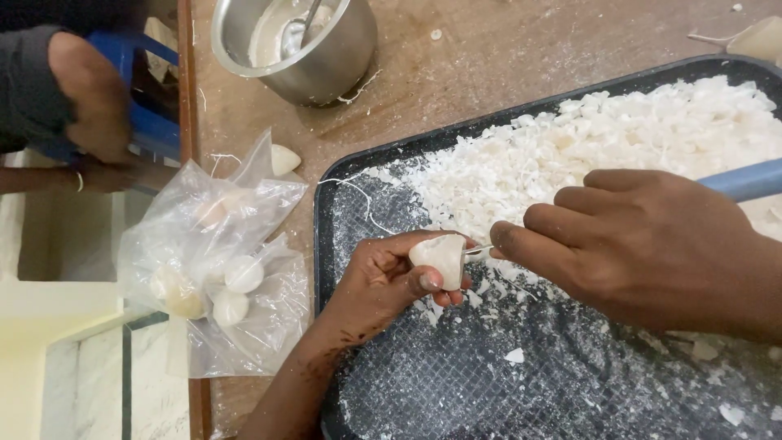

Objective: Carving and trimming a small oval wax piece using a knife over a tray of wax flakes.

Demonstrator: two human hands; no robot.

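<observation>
White chunk [440, 257]: pale, rounded wedge, pinched between thumb and curled fingers of left hand [383, 281], over near-left part of black tray [324, 269]. Right hand [652, 248]: closed around blue handle [745, 181] of tool, forefinger stretched along it; thin metal tip [479, 250] touching chunk's right edge. White shavings [619, 143]: heaped across far half of tray, thinning to dust and stray flakes over mesh-patterned near half. Clear bag [216, 261]: on brown table [489, 57] just left of tray, several whitish round pieces inside; one loose piece [283, 159] beside its far edge. Steel pot [297, 49]: beyond tray, white residue and spoon [300, 31] inside. Another person's hand [94, 102]: far left, near blue stool [147, 122], well apart from tray.
</observation>
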